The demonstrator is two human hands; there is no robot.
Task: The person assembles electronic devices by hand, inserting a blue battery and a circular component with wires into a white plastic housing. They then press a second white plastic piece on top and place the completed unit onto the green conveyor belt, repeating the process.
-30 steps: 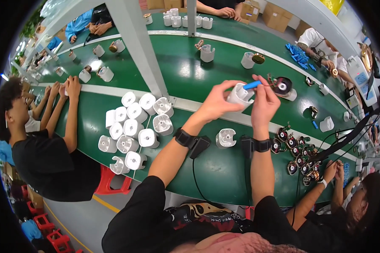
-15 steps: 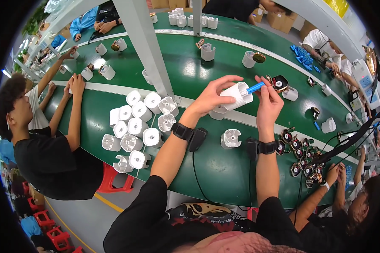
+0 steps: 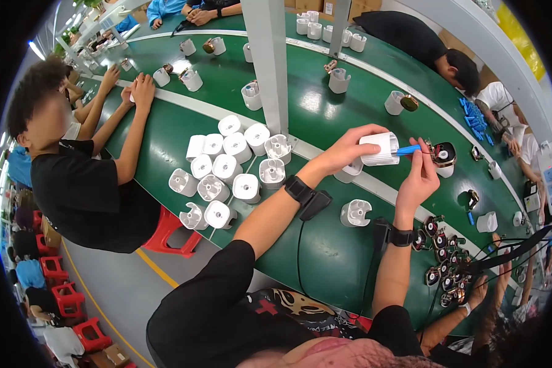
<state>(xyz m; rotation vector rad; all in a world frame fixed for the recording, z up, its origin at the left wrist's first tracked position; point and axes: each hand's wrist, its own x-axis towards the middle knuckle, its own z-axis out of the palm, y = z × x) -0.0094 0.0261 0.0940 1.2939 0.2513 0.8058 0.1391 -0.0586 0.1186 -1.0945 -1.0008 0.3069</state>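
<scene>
My left hand is closed around a white ribbed plastic housing, lying on its side with the open end toward my right hand. Between the fingertips of my right hand is a blue cylindrical battery; its left end is at the housing's mouth, and how deep it reaches I cannot tell. Just right of those fingers a black and gold speaker-like part hangs close to the battery. Below my hands, a single white housing stands on the green table.
Several white housings crowd the table left of my forearm. Black and gold parts lie piled at right, near dark cables. A grey post rises ahead beside the belt, which carries more housings. Co-workers sit on both sides.
The whole view has swung, shifting most things rightward in the picture. The housing in my left hand lies more level now, its mouth facing right. Both hands keep their holds.
</scene>
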